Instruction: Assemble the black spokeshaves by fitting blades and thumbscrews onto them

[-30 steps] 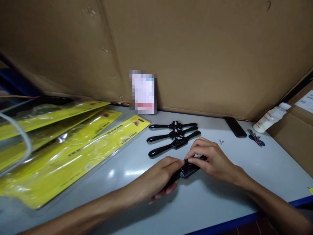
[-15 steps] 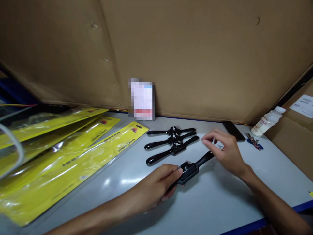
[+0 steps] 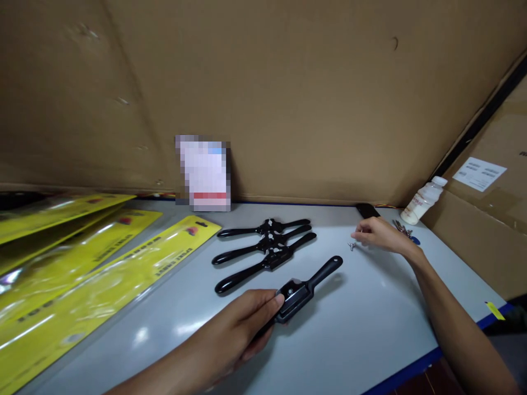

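Note:
My left hand [image 3: 247, 323] is wrapped around one handle of a black spokeshave [image 3: 298, 296], its thumb against the body. The tool is tilted, its other handle pointing up to the right above the table. My right hand [image 3: 379, 235] is further back, fingers curled with the tips close together beside a few small silver metal screws [image 3: 351, 246] on the table. Whether the fingertips grip one is too small to tell. Three more black spokeshaves [image 3: 272, 258] lie in a row behind the held one.
Yellow blister packs [image 3: 135, 285] spread over the left side of the grey table [image 3: 349, 329]. A blurred-out card [image 3: 208, 175] leans on the cardboard wall. A black phone [image 3: 366, 210], keys [image 3: 405, 227] and a white-capped bottle [image 3: 424, 200] stand or lie at the back right, beside a carton [image 3: 486, 219].
My right hand has moved away from the held spokeshave's far handle to the small screws. My left hand keeps its grip. The view has turned right.

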Demonstrator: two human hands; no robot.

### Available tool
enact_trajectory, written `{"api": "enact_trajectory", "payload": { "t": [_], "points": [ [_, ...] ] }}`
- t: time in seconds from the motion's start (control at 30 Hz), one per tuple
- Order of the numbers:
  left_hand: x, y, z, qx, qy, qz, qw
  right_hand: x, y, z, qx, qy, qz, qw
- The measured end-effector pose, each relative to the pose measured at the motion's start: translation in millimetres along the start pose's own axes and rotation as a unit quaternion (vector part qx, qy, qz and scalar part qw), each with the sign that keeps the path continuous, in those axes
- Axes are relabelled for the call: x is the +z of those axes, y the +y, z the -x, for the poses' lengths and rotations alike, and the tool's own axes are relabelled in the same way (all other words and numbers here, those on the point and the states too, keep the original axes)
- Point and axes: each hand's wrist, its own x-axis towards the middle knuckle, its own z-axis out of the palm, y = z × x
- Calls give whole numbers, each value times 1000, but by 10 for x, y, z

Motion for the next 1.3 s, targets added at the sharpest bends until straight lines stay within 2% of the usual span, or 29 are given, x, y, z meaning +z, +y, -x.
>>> {"api": "enact_trajectory", "payload": {
  "t": [0.1,0.2,0.37,0.53,0.63,0.73,0.9,1.3],
  "points": [
    [9,-47,-27,6,5,8,1000,126,-77,-51,5,2,-4,1000],
    [9,11,10,29,5,18,999,203,-140,-77,-15,-11,-26,999],
    [4,178,112,24,-20,-12,999,111,-265,-6,-41,-4,-95,995],
    [2,193,122,19,-17,-35,999,81,-717,270,-128,66,-271,952],
    [-3,173,100,22,-15,-40,999,241,-1049,438,-177,76,-312,930],
    [-9,160,79,27,-18,-42,999,455,-1226,504,-233,81,-308,919],
    [-8,157,62,28,-19,-29,999,644,-1203,453,-250,92,-277,923],
    [-14,185,76,21,-14,-46,999,660,-1205,456,-276,107,-251,922]
  ]
}}
